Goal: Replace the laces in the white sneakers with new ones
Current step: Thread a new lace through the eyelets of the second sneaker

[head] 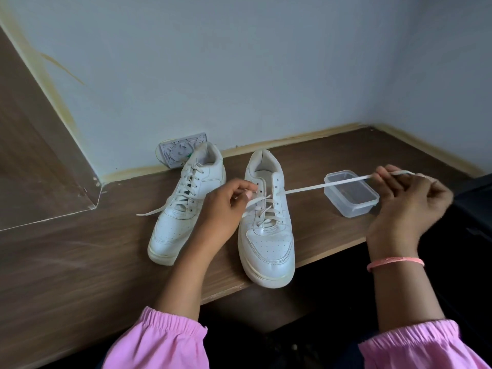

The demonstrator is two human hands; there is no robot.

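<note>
Two white sneakers stand side by side on the brown wooden table (80, 257), toes toward me. The left sneaker (183, 209) is laced, with one lace end trailing off to its left. The right sneaker (266, 222) is laced part of the way up, and its toe overhangs the table's front edge. My left hand (226, 206) pinches the lace at the upper eyelets of the right sneaker. My right hand (407, 203) grips the other end of that white lace (314, 187), which stretches taut to the right above a plastic box.
A clear plastic box (351, 194) with nothing visible in it sits right of the sneakers near the table edge. A small grey patterned object (178, 153) leans against the wall behind the left sneaker. Walls close the back and right, and a wooden panel rises at left.
</note>
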